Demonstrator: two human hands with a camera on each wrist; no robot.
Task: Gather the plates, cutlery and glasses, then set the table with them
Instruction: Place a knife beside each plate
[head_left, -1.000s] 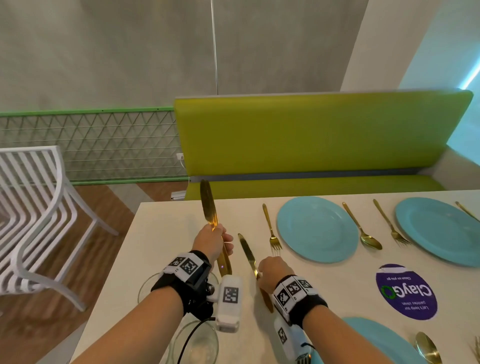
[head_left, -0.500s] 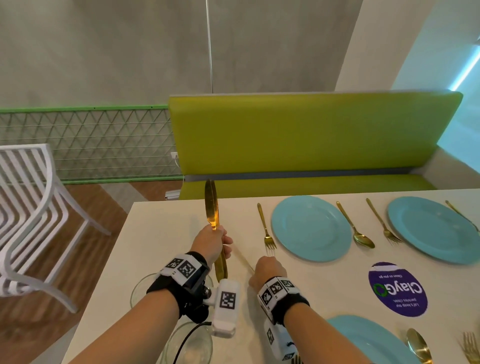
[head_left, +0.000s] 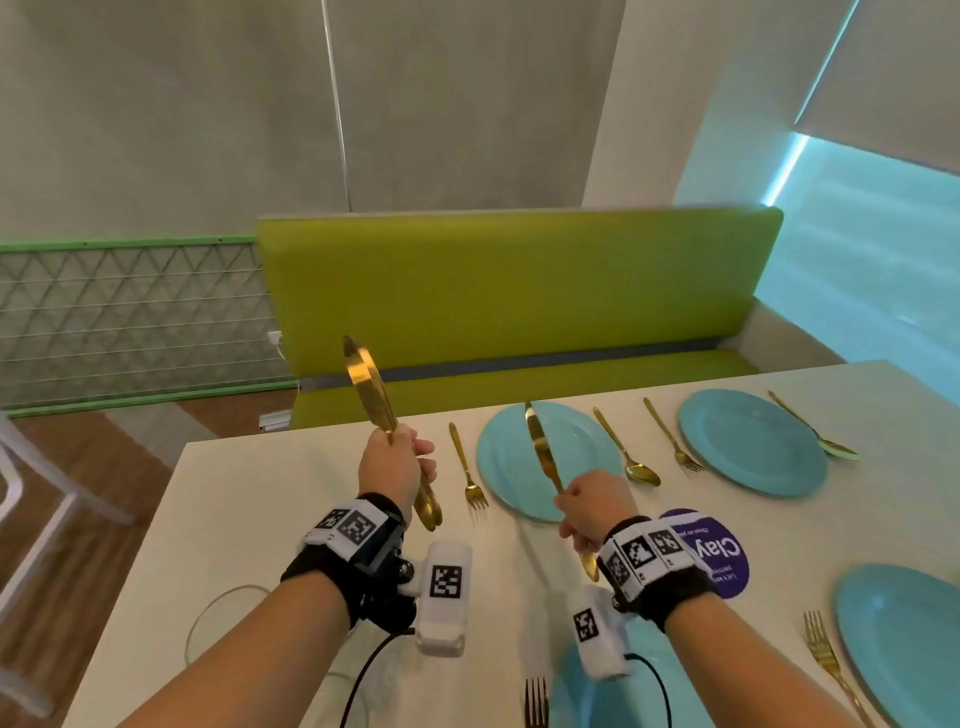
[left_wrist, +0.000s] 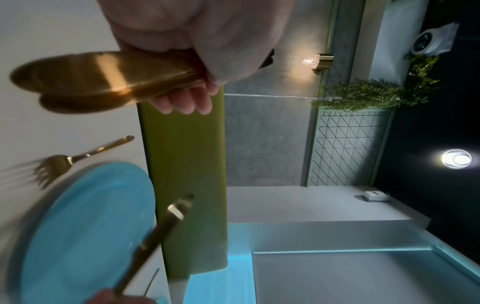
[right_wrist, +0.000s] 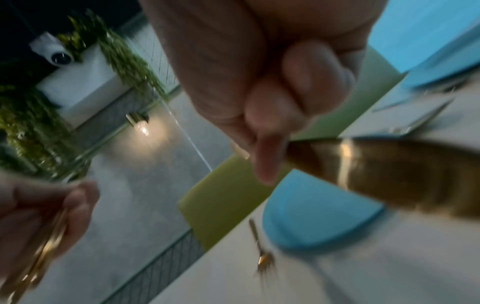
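Knife (head_left: 541, 451) pinched in the right hand (head_left: 592, 506), hovering above the far plate (head_left: 582, 441). Left hand (head_left: 392, 465) grips spare knives (head_left: 371, 387). Risk: that handle-end hold could let the blade clip the plate.

Fingers (left_wrist: 182, 102) grip gold knives (left_wrist: 103, 76), apparently two, above fork (left_wrist: 59, 164) and blue plate (left_wrist: 91, 226).

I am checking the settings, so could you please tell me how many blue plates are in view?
4: far-left plate, far-right plate, near-right plate at the frame edge, nearest plate partly hidden by the wrist camera. Others may be out of view.
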